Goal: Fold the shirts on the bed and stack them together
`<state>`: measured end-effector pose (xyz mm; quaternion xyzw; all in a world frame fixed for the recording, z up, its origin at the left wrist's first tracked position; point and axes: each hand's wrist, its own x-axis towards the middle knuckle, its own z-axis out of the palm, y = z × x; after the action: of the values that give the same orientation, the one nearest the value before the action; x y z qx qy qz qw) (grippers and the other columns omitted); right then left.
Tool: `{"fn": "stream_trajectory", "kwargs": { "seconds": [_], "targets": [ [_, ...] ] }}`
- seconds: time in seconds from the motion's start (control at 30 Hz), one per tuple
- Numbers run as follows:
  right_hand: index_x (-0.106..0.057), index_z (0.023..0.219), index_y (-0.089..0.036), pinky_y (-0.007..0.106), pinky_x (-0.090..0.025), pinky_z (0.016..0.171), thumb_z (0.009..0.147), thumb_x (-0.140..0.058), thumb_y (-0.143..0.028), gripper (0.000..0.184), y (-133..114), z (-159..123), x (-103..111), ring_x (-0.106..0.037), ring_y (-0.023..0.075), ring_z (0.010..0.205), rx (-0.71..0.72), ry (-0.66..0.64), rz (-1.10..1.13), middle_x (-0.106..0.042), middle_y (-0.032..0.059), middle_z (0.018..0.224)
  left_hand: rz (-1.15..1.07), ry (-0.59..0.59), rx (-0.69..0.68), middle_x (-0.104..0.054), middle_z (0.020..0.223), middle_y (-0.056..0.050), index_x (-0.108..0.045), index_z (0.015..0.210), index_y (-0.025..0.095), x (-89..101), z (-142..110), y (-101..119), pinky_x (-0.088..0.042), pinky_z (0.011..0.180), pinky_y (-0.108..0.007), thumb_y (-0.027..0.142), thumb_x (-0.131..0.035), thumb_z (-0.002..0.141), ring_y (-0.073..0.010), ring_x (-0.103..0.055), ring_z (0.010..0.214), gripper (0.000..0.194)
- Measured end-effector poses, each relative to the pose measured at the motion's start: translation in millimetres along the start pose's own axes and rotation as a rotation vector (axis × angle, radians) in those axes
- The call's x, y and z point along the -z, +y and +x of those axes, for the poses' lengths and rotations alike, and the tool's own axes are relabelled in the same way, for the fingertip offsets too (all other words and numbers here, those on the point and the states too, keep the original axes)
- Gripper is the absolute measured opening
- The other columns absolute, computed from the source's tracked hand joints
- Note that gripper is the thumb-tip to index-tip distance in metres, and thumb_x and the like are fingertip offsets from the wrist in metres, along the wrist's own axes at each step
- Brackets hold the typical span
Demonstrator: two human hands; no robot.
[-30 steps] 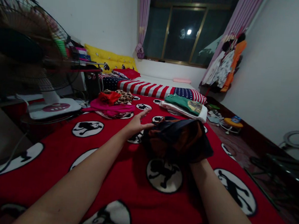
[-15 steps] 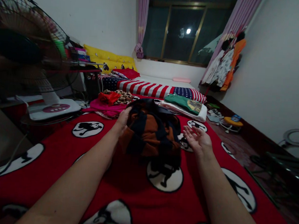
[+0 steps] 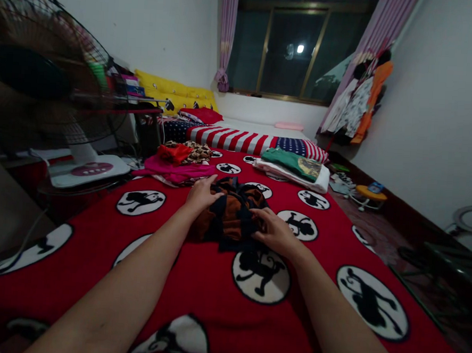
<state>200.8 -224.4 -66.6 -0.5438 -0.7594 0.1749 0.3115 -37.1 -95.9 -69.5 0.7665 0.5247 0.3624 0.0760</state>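
Down onto the red blanket (image 3: 196, 307) comes the dark blue and orange-brown garment (image 3: 233, 219), which half a second ago bulked larger and higher between the arms; the right hand (image 3: 276, 233), then palm up and clear of the cloth, has moved in to meet it. Now the garment lies in a crumpled heap near the middle of the blanket, with a hand at either side. At its left edge, the left hand (image 3: 201, 197) rests with thumb and forefinger spread well apart, the thumb lying over the cloth; whether the hidden fingers grip any of it, I cannot tell. Opposite, the right hand touches the heap with bent fingers and a gap between forefinger and thumb, and whether a fold is pinched there is likewise unclear. Just beyond the left hand lies a loose pile: a bright pink cloth (image 3: 170, 170) in front, a red cloth (image 3: 175, 153) and a leopard-print cloth (image 3: 199, 152) behind. Farther off to the right, a folded green shirt (image 3: 287, 162) sits on a white cloth (image 3: 321, 182), well apart from the heap.
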Motion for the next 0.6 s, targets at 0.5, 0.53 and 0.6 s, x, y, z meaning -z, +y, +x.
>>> {"fn": "stream_trajectory", "kwargs": {
  "seconds": [0.5, 0.53, 0.6],
  "targets": [
    [-0.068, 0.087, -0.017, 0.032, -0.05, 0.067, 0.061, -0.047, -0.016, 0.034, 50.0, -3.3, 76.8, -0.061, 0.0179, 0.073, -0.139, 1.346, 0.379, -0.065, 0.0026, 0.082, -1.037, -0.002, 0.403, -0.073, 0.08, -0.01, -0.07, 0.093, 0.013, 22.1, 12.4, -2.1, -0.055, 0.07, -0.04, 0.047, -0.061, 0.074, -0.0273, -0.068, 0.078, 0.04],
    [-0.067, 0.087, -0.017, 0.033, -0.051, 0.067, 0.061, -0.047, -0.015, 0.033, 55.2, -4.0, 79.9, -0.06, 0.0178, 0.072, -0.165, 1.392, 0.426, -0.064, 0.002, 0.081, -1.113, -0.026, 0.421, -0.073, 0.08, -0.011, -0.07, 0.095, 0.012, 23.5, 13.3, -2.5, -0.056, 0.072, -0.043, 0.045, -0.061, 0.074, -0.0287, -0.069, 0.079, 0.04],
    [-0.066, 0.084, -0.017, 0.035, -0.051, 0.073, 0.06, -0.048, -0.014, 0.03, 63.2, -5.2, 84.5, -0.061, 0.0179, 0.074, -0.204, 1.484, 0.461, -0.063, 0.0019, 0.081, -1.185, -0.063, 0.415, -0.073, 0.082, -0.013, -0.069, 0.101, 0.011, 25.5, 13.5, -3.7, -0.057, 0.075, -0.046, 0.043, -0.062, 0.074, -0.0308, -0.069, 0.082, 0.042]
  ]
}}
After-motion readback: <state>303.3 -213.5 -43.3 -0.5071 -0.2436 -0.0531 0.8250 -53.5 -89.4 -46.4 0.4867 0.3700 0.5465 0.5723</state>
